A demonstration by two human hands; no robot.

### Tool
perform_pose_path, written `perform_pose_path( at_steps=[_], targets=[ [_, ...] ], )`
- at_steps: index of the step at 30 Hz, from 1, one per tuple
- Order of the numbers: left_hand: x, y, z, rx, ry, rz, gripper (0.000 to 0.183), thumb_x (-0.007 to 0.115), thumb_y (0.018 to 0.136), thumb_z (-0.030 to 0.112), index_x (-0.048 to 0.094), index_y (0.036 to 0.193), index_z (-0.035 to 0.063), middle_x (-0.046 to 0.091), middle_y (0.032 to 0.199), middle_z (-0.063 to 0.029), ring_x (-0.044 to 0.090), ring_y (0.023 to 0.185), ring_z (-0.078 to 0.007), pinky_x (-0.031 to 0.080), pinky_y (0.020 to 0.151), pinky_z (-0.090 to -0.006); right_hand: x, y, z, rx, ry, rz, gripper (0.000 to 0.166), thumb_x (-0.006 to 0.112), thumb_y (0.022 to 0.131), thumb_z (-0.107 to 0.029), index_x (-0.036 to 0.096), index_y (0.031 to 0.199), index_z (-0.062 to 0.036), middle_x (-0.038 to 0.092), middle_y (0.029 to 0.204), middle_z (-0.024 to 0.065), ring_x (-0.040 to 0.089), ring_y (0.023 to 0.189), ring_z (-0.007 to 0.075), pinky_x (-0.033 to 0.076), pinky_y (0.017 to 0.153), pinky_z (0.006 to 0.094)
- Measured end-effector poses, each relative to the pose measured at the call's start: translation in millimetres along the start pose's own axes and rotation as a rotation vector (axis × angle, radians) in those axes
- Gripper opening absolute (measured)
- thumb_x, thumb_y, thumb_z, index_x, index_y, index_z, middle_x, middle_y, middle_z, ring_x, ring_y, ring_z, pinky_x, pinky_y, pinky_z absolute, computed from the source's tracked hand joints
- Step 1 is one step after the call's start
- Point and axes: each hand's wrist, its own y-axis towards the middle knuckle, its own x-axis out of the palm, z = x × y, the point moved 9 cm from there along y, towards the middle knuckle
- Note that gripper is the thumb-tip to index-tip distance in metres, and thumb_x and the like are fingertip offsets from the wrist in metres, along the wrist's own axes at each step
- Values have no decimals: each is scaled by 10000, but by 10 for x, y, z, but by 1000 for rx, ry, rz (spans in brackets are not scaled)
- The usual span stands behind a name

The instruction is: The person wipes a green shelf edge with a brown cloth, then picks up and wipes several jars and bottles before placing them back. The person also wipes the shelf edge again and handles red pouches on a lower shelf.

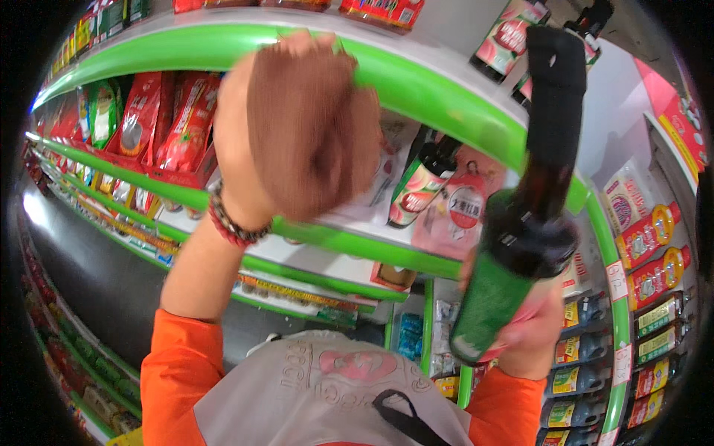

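Bunched in my left hand [234, 117] is a brown cloth [301, 134], blurred by motion, in front of the green shelf edge. My right hand [535, 318] grips a dark glass bottle [549, 184] with a black-wrapped neck and a green label; it is raised close to the camera and tilted. The bottle hides much of the fingers. Between the two hands, a similar dark bottle [418, 187] with a pink and green label leans on the middle shelf beside a pink pouch [454, 214].
More labelled bottles [510, 39] stand on the upper shelf, whose green front edge [446, 120] runs behind both hands. Red packets [189, 122] fill a box at left. On the right-hand shelves are squeeze pouches [650, 240] and several dark jugs [574, 351].
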Motion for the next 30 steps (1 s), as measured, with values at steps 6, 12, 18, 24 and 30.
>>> perform_pose_path(
  at_steps=[6, 12, 18, 24, 30],
  targets=[
    [158, -1014, 490, -1076, -1169, -208, 357, 573, 857, 6, 608, 1212, 16, 670, 1150, -112, 646, 1047, -206, 492, 960, -366, 472, 229, 619, -270, -429, -180, 845, 902, 633, -215, 552, 1363, 24, 701, 1186, 135, 678, 1082, 197, 521, 967, 362],
    [428, -1533, 367, -1442, -1137, -417, 268, 720, 870, 100, 625, 1115, 45, 686, 1086, -59, 637, 1017, -134, 515, 932, -322, 577, 337, 864, -612, -1005, 118, 804, 886, 599, -252, 574, 1293, 7, 652, 943, 172, 650, 862, 369, 536, 761, 448],
    [462, -1653, 272, -1421, -1302, -362, 231, 741, 878, 131, 636, 1063, 44, 698, 1071, -51, 652, 972, -131, 541, 866, -316, 661, 424, 991, -537, -893, 19, 796, 899, 588, -235, 569, 1266, 21, 620, 923, 169, 622, 825, 368, 511, 724, 446],
    [641, -1907, 338, -1326, -1794, -406, 423, 536, 998, 377, 629, 1102, -23, 702, 1045, -174, 681, 987, -273, 491, 1026, -430, 715, 488, 1335, -248, -216, -371, 931, 891, 622, -172, 446, 1401, 79, 571, 1278, 153, 570, 1210, 242, 441, 1030, 350],
    [713, -2071, 339, -1522, -1522, -305, 381, 543, 1003, 340, 616, 994, -33, 700, 947, -149, 691, 912, -254, 535, 916, -385, 735, 457, 1497, -112, -168, -373, 994, 885, 627, -132, 394, 1467, 71, 536, 1375, 136, 534, 1279, 209, 412, 1087, 343]
  ],
)
